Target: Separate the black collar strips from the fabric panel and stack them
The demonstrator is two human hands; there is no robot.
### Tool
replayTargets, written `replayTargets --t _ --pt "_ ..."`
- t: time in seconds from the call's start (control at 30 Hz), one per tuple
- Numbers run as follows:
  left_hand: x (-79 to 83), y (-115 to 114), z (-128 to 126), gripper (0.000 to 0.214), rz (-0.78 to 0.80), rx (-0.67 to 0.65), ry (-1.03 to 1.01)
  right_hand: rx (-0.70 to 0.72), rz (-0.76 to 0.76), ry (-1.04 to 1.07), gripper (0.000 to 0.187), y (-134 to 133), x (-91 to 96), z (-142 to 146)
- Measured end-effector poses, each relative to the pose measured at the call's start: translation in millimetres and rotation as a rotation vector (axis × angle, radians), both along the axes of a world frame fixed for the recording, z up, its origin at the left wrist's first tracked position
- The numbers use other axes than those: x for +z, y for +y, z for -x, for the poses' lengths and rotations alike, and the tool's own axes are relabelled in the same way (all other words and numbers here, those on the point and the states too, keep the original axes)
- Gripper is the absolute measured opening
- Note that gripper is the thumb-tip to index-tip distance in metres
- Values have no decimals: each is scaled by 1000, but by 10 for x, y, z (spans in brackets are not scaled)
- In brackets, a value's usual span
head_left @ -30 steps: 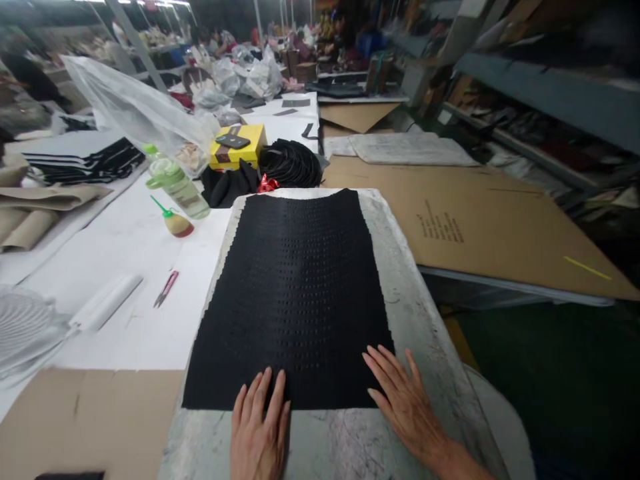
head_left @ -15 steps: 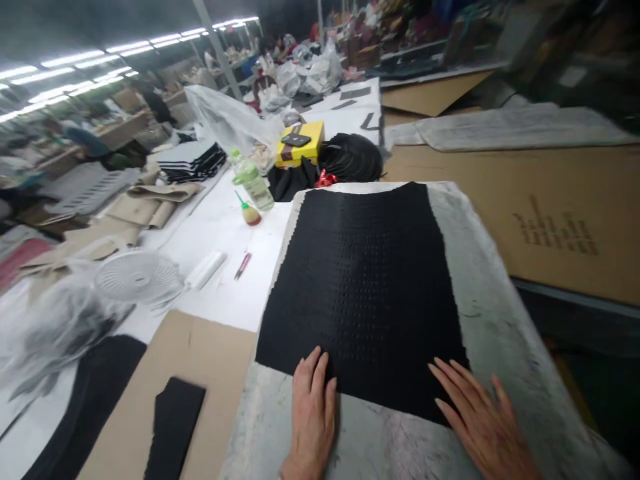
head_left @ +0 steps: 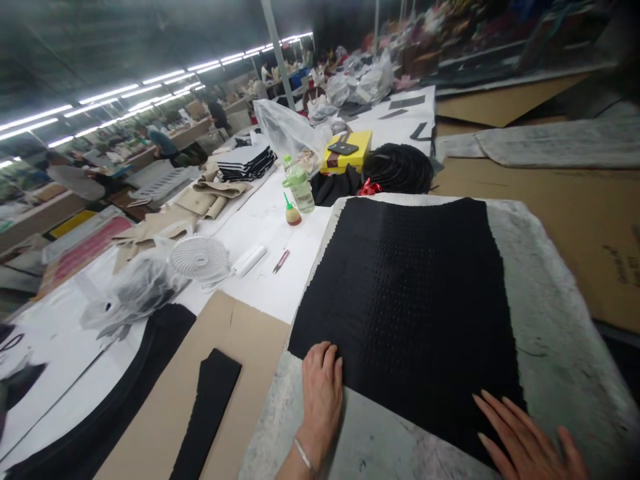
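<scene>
A large black sheet with rough-cut sides and rows of small dots down its middle, seemingly fabric or leather, lies flat on a pale grey padded board. My left hand, with a bangle at the wrist, rests its slightly bent fingertips on the sheet's near edge, close to the left corner. Its thumb lies beside the fingers. Over the near right corner, my right hand is spread, fingers stretched out and touching the sheet. Part of the right hand falls outside the picture.
Left of the board are brown cardboard with a narrow black piece, thread snips, a white fan and a small green-tipped bottle. Beyond are a yellow box and coiled black strips. People work farther off.
The view has swung left, so the sheet and board appear farther right. My left hand has shifted toward the sheet's left corner, its fingers more bent. My right hand stays at the near right corner.
</scene>
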State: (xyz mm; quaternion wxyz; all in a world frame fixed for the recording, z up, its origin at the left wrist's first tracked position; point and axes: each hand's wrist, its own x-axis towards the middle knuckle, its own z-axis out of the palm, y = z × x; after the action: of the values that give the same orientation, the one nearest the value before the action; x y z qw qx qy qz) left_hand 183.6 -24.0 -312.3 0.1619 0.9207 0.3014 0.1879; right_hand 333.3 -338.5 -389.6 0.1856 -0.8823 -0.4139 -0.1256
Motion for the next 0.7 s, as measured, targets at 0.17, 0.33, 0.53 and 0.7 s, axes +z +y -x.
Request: replayTargets --t 0.17,0.33,0.53,0.7 --pt "88 226 265 27 52 105 -118 50 71 -81 68 -5 209 -5" --pt "40 750 1219 34 -77 416 -43 254 76 -150 65 359 596 197" --pt "-41 1004 2343 54 -150 751 267 447 94 -160 53 1402 957 610" --pt "-127 889 2617 52 -180 756 283 480 195 -83 50 2097 933 680"
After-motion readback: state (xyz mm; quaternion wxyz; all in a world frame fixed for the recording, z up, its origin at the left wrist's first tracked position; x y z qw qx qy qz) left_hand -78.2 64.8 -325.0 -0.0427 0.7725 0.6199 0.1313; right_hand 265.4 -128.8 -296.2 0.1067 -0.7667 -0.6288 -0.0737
